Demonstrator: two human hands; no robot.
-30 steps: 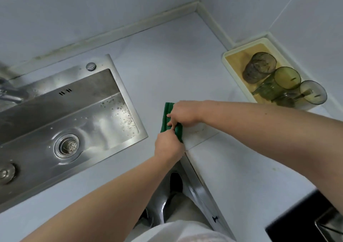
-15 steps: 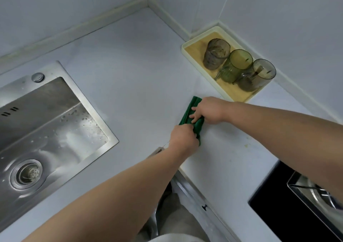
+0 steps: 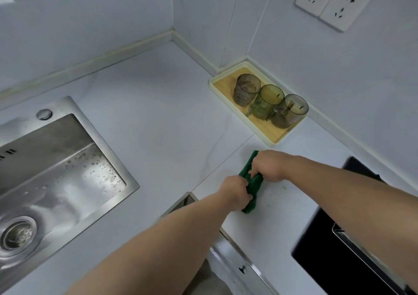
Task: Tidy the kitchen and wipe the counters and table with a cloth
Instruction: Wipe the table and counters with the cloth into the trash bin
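Note:
A folded dark green cloth (image 3: 254,187) lies on the white counter (image 3: 162,118) near the inner corner of its front edge. My left hand (image 3: 235,192) grips the cloth's near end, fingers curled round it. My right hand (image 3: 269,166) holds its far end from above, with fingers bent over the fabric. Both hands hide most of the cloth; only a strip between them and its two ends show.
A steel sink (image 3: 52,170) with drain fills the left. A cream tray (image 3: 274,144) holding three tinted glass mugs (image 3: 268,101) stands against the right wall. A black hob (image 3: 334,256) lies at lower right. Wall sockets (image 3: 332,2) sit above.
Both hands and the cloth have slid to the right along the counter, away from the sink and nearer the tray. My view has swung right, showing the hob and sockets.

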